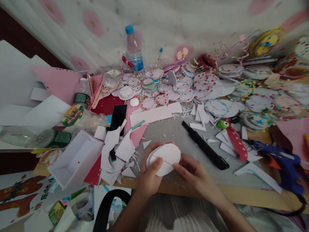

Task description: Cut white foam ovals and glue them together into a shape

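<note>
A white paper disc (166, 156) with a slit line across it sits near the table's front edge, held between both my hands. My left hand (149, 175) curls around its left side, thumb on top and fingers behind the far rim. My right hand (193, 172) pinches its right lower edge with fingers pressed together. The disc lies over a grey cutting mat (173, 132).
A black utility knife (205, 145) lies right of the disc. A blue glue gun (282, 164) is at far right. Several decorated paper discs (183, 87) cover the back. A white box (77, 158), a phone (118, 117), paper scraps and bottles (134, 48) are on the left.
</note>
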{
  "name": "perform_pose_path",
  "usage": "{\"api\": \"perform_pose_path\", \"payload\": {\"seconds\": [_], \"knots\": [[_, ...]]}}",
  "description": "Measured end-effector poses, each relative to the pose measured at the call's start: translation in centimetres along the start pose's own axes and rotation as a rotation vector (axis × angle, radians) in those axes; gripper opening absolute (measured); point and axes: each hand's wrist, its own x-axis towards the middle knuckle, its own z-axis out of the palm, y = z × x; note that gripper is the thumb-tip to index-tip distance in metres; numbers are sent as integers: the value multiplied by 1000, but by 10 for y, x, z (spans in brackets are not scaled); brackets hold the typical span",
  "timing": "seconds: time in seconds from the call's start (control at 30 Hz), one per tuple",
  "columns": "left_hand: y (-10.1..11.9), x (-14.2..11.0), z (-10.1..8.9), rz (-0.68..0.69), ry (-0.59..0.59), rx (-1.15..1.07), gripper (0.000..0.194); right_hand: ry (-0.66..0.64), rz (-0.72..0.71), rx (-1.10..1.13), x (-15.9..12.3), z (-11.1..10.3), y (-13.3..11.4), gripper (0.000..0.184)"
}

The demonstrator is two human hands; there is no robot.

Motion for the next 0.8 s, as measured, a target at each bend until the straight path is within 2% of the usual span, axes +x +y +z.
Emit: {"api": "perform_pose_path", "payload": {"seconds": [0.17,0.33,0.5,0.8], "knots": [[4,-1,1,-23,-68,-48,35,-93,-38,-80,-3,-4,-4,36],[6,-2,3,-29,-110,-86,47,-131,-81,-215,-4,-2,-5,37],[5,-1,2,-2,-163,-152,58,-126,-2,-49,-3,7,0,43],[9,2,7,-4,-55,-200,47,-70,4,57,0,14,4,40]]}}
